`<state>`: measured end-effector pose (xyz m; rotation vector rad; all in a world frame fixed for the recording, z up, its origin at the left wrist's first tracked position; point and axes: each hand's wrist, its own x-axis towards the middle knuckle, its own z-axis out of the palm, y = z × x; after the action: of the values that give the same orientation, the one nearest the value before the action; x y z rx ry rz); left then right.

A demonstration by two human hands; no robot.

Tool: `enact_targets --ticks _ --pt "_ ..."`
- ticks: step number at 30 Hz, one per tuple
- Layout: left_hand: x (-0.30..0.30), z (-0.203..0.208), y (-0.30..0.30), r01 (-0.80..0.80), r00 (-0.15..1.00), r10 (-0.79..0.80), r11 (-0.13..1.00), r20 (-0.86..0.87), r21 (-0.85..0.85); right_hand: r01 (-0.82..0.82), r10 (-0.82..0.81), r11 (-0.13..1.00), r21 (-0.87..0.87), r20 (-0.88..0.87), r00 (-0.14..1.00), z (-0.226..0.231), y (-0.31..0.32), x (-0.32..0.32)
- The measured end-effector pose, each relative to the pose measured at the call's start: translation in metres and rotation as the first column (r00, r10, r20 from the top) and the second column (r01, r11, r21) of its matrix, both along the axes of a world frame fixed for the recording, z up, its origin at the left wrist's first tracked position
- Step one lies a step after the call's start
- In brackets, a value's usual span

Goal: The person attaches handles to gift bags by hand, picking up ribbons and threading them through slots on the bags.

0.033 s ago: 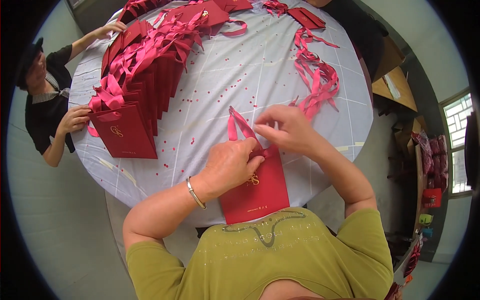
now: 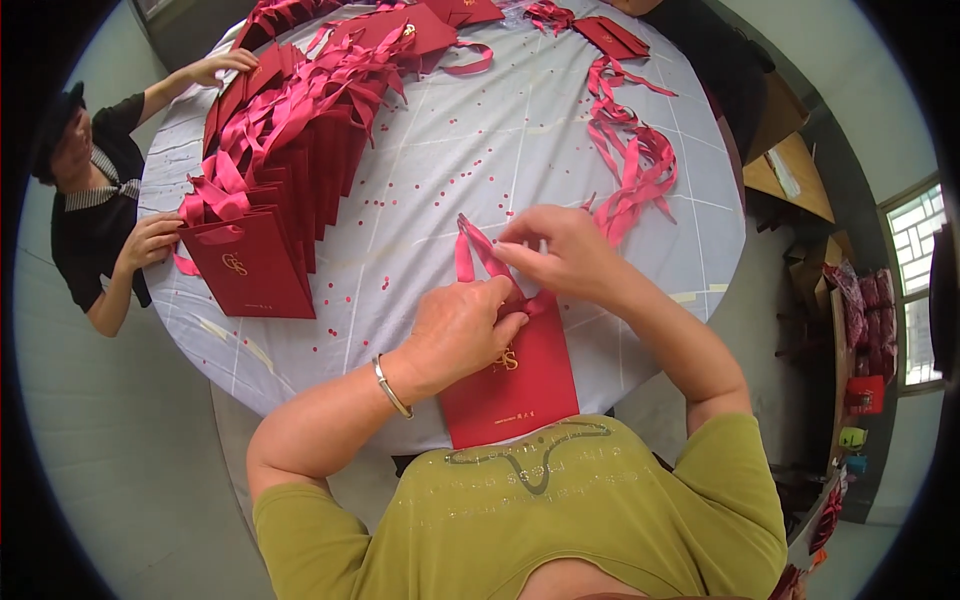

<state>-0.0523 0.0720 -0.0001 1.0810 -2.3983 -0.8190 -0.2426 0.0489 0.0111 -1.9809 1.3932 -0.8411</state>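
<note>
A flat red paper gift bag (image 2: 520, 395) with gold print lies at the table's near edge, against my shirt. My left hand (image 2: 460, 335) is closed on its top edge, thumb and fingers pinching around the base of its ribbon. The pink ribbon handle (image 2: 466, 262) rises in a loop beyond my fingers. Just right of that loop, my right hand (image 2: 565, 255) is curled, thumb and forefinger tips together beside the ribbon. Whether the ribbon is between those tips is too small to tell. Part of the bag's top is hidden under my left hand.
A long row of upright red gift bags (image 2: 265, 265) stands at the left, pink ribbons on top; a co-worker's hands (image 2: 150, 237) rest on it. Loose pink ribbons (image 2: 635, 165) and flat red bags (image 2: 610, 38) lie at the right. Small red dots scatter over the white-covered table (image 2: 430, 130).
My right hand has shifted slightly left, closer to the ribbon loop. My left hand and the bag stay where they were.
</note>
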Motion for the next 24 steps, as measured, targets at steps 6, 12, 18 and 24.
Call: enact_targets --ticks 6,12,18,24 --pt "0.000 -0.011 -0.001 0.006 0.999 -0.005 0.999 -0.035 0.035 0.101 -0.069 0.988 0.116 -0.251 0.966 -0.008 -0.045 0.029" --pt "0.002 -0.009 -0.002 0.011 1.000 -0.011 1.000 -0.012 0.027 0.105 -0.108 0.969 0.224 0.002 0.994 -0.027 -0.056 0.019" --pt "0.003 -0.011 -0.001 0.008 0.999 -0.008 1.000 -0.034 0.000 0.122 -0.135 0.978 0.171 0.067 0.989 -0.039 -0.057 0.019" --pt "0.000 -0.009 -0.002 0.010 0.999 -0.010 1.000 -0.042 0.005 0.171 -0.171 0.984 0.039 0.002 0.985 -0.038 -0.053 0.020"
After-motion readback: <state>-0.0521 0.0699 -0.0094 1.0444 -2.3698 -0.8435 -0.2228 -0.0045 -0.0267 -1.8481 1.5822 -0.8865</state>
